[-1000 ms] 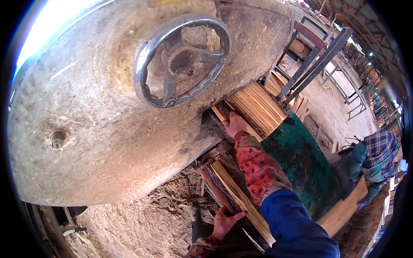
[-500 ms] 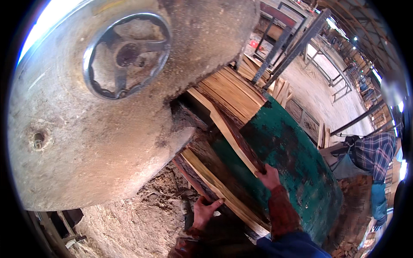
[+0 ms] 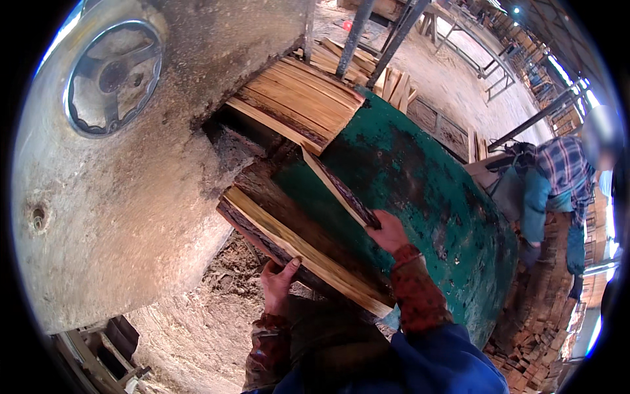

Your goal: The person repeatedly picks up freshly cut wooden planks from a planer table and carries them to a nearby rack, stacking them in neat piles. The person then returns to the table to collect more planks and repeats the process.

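Note:
My left hand [image 3: 279,282] is closed on the near edge of a thick wooden slab [image 3: 321,262], thumb on top. Rough bark runs along the slab's side. My right hand [image 3: 388,231] grips the near end of a narrow bark-edged strip of wood [image 3: 336,188], held slanting over a worn green metal table [image 3: 420,190]. The strip's far end is by the corner of a row of stacked boards [image 3: 302,98]; whether it touches them I cannot tell. Beyond the slab's far end stands a large beige machine housing [image 3: 151,197], with a dark gap under the boards.
A metal handwheel [image 3: 113,77] is mounted on the housing. Steel posts [image 3: 354,39] rise behind the boards, near loose offcuts [image 3: 394,88]. At right a co-worker in a plaid shirt [image 3: 564,164] bends beside a heap of wood pieces [image 3: 535,328]. Sawdust [image 3: 184,341] covers the floor below.
My view has swung, so the scene sits further left and higher. My right hand has drawn the strip back from the housing and boards. The co-worker's arm now reaches down.

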`<action>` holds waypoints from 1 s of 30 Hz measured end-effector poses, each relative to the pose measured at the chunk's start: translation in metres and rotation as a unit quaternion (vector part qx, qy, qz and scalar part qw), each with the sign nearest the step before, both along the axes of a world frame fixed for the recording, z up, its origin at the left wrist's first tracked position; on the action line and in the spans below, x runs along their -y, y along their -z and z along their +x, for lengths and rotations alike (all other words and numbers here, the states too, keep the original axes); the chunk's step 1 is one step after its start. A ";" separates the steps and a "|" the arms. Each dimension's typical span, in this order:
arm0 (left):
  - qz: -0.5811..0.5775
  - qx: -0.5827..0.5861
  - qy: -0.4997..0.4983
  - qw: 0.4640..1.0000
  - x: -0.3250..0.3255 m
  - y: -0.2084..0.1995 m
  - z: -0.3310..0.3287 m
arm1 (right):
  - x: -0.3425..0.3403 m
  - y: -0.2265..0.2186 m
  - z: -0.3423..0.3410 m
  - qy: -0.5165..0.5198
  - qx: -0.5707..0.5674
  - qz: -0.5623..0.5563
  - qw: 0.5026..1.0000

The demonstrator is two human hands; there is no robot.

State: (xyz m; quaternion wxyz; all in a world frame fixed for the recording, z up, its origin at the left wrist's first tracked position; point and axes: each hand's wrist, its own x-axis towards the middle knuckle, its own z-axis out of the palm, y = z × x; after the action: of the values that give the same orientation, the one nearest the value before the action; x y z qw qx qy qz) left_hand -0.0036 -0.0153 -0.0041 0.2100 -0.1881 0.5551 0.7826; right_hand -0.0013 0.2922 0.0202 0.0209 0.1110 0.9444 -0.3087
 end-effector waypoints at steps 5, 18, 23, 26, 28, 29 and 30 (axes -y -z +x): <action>0.011 -0.005 -0.021 1.000 -0.002 -0.004 0.002 | -0.001 -0.002 0.021 -0.006 -0.020 -0.063 0.998; -0.015 -0.003 -0.014 1.000 0.000 0.009 0.005 | 0.043 -0.010 0.087 -0.076 0.010 -0.173 0.982; -0.044 -0.028 0.002 0.999 -0.002 0.001 0.002 | 0.050 -0.009 0.071 -0.096 -0.026 -0.144 0.985; -0.038 -0.030 0.003 0.999 0.000 0.003 0.003 | 0.054 -0.012 0.071 -0.131 -0.033 -0.124 0.983; -0.036 -0.032 0.005 0.999 0.002 0.007 0.003 | 0.057 -0.014 0.074 -0.145 -0.040 -0.110 0.982; -0.034 -0.031 0.001 0.999 0.002 0.007 0.004 | 0.056 -0.015 0.075 -0.149 -0.044 -0.105 0.982; -0.032 -0.031 -0.002 0.999 0.001 0.007 0.005 | 0.056 -0.015 0.075 -0.153 -0.047 -0.100 0.982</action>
State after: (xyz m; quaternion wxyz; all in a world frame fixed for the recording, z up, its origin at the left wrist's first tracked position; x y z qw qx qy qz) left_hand 0.0014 -0.0161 -0.0112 0.1850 -0.1715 0.5857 0.7703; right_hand 0.0739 0.2362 0.0352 0.0340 -0.0518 0.9147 -0.3994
